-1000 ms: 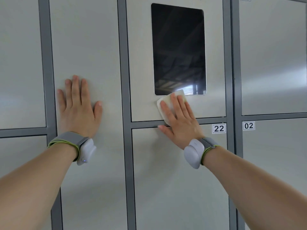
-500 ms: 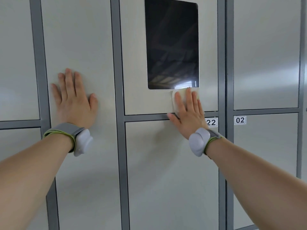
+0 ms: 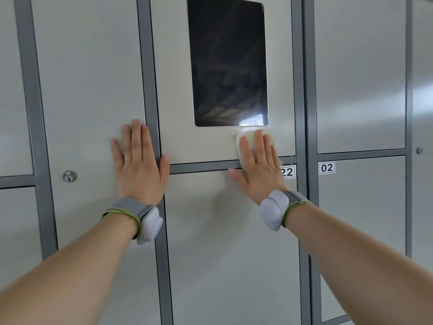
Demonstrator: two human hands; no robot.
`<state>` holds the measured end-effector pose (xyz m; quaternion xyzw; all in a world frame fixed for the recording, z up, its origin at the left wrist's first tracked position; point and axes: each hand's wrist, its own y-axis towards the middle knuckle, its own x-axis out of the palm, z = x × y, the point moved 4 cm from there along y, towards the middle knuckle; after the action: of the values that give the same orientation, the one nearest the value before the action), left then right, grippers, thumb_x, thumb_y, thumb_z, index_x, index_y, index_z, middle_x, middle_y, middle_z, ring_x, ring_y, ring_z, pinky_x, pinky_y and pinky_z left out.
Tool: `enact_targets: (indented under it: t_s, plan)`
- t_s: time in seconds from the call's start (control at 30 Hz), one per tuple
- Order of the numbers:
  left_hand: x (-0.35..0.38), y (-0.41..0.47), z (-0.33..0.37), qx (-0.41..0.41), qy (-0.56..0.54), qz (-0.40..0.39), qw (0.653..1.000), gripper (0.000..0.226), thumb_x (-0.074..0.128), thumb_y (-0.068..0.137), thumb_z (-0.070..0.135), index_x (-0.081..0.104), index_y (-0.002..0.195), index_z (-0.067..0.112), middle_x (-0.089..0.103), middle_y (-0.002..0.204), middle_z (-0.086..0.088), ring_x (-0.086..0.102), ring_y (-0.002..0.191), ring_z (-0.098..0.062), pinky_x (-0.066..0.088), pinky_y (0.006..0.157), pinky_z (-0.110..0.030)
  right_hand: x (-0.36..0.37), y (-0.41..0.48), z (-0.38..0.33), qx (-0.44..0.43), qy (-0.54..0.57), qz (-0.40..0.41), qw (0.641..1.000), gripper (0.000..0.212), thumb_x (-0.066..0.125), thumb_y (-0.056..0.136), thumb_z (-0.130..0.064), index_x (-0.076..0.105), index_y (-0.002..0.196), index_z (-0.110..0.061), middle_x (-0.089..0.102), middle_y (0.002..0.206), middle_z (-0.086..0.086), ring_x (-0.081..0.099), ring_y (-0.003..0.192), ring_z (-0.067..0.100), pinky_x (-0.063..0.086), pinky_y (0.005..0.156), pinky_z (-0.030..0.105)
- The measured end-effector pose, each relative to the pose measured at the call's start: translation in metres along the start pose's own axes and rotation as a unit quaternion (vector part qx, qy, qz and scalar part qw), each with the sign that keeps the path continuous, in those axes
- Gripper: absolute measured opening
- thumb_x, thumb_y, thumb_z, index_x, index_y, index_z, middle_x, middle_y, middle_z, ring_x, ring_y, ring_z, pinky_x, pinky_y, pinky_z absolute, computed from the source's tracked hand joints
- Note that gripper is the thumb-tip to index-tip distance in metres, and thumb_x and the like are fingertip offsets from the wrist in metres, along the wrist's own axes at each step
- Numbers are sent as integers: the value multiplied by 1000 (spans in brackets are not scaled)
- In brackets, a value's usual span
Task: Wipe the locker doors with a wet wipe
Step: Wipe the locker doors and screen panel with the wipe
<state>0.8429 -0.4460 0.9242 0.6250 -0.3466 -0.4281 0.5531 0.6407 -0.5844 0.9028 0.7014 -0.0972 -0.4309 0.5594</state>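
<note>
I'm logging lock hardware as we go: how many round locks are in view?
2. One round lock sits on the door left of the left hand; a second lock is at the far right, above-right of the 02 label. Arms may hide others.

I see bare flat door (image 3: 229,242) below the frame bar (image 3: 201,166), free to pass over; the screen (image 3: 228,62) sits just above my wipe (image 3: 250,136), a lock (image 3: 69,176) far left.

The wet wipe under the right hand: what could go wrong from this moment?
1. The right hand presses the wet wipe with flat fingers only, no pinch, so it may slip and fall.
2. The wipe sits just below the dark screen; an upward stroke may smear it.
3. The label 22 is beside the hand and may get wet.
</note>
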Motion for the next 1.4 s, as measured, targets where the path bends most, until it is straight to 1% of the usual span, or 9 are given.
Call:
enact_targets:
  t_s: [0.1,0.17,0.33,0.43,0.63,0.83,0.97,1.2,1.4]
  plan:
    - [0,-1,1,0,11,11,1000,68,28,92,35,20,145,-7,21,153,-22,15,142,-38,-5,115,-44,-6,9,14,73,19,-23,997,80,17,90,-67,-12,150,-23,-21,156,14,-20,144,31,-12,117,37]
    - [0,-2,1,4,19,18,1000,67,29,93,35,20,145,-7,21,153,-23,16,142,-38,-6,115,-43,-4,5,14,72,30,-33,996,77,23,94,-62,-15,149,-24,-24,155,14,-23,143,30,-15,116,37]
    - [1,-2,1,8,27,24,999,67,29,93,35,19,145,-7,20,153,-23,15,142,-39,0,115,-49,10,-19,11,-30,29,-24,999,83,-8,79,-76,-13,146,-27,-19,156,11,-22,142,28,-17,114,34]
    - [0,-3,1,12,27,24,999,67,29,94,35,19,145,-7,20,153,-23,15,142,-39,0,115,-48,9,-20,21,-26,24,-17,999,81,-5,81,-75,-11,146,-28,-15,157,10,-20,143,25,-16,114,30]
    - [0,-4,0,18,33,37,999,66,30,94,35,20,145,-7,21,153,-23,16,142,-39,-7,115,-42,-6,9,43,113,59,-14,992,72,28,96,-56,-9,150,-26,-21,156,12,-19,144,28,-12,116,35]
    - [1,-4,1,18,31,44,998,66,31,94,34,20,145,-7,21,153,-23,16,142,-38,-4,115,-44,8,-6,26,107,86,30,990,87,8,78,-71,-6,150,-25,-17,157,14,-17,144,30,-14,114,35]
    - [0,-5,1,18,26,38,999,66,31,94,34,21,144,-7,21,153,-23,15,142,-38,-3,115,-45,9,-13,32,73,64,8,995,81,6,80,-69,-11,148,-29,-18,157,12,-18,144,29,-14,114,34]
    - [0,-5,-1,16,21,37,999,66,30,93,34,22,144,-7,21,153,-22,15,142,-38,-2,115,-47,-11,25,49,147,93,33,984,78,15,84,-61,-5,151,-26,-17,157,13,-17,144,29,-11,116,38]
    - [0,-5,-1,21,24,43,999,65,31,93,33,23,144,-7,22,153,-22,17,142,-38,-1,115,-46,13,-15,47,117,98,15,988,83,7,79,-70,-11,148,-28,-21,156,11,-22,143,27,-19,112,32]
